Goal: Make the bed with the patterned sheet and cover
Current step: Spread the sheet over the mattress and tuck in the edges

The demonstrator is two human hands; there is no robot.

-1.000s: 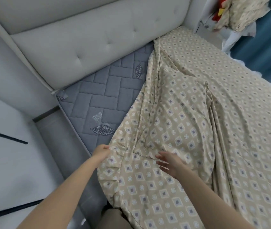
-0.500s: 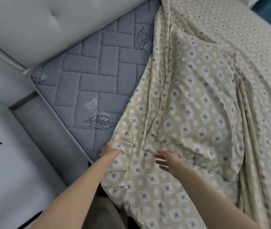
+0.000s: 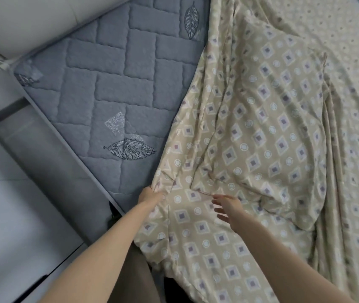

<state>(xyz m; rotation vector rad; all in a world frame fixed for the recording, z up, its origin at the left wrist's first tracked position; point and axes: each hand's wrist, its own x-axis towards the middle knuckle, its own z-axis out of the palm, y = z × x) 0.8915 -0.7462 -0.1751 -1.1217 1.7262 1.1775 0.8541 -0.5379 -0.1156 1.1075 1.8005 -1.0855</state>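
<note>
A beige patterned sheet [image 3: 272, 138] with diamonds and circles lies rumpled over the right part of the bed. The grey quilted mattress [image 3: 113, 88] shows bare at the upper left corner. My left hand [image 3: 151, 194] grips the sheet's gathered edge near the mattress side. Just to its right, my right hand [image 3: 226, 206] hovers over the sheet with fingers spread, holding nothing. A folded flap of the sheet lies on top, above my right hand.
A padded pale headboard [image 3: 32, 18] runs along the upper left. The grey bed frame side [image 3: 49, 171] drops to a pale tiled floor [image 3: 5, 226] at the left.
The view has moved closer and lower over the bed corner. My left hand has closed more firmly on the sheet's edge; my right hand stays spread over the fabric.
</note>
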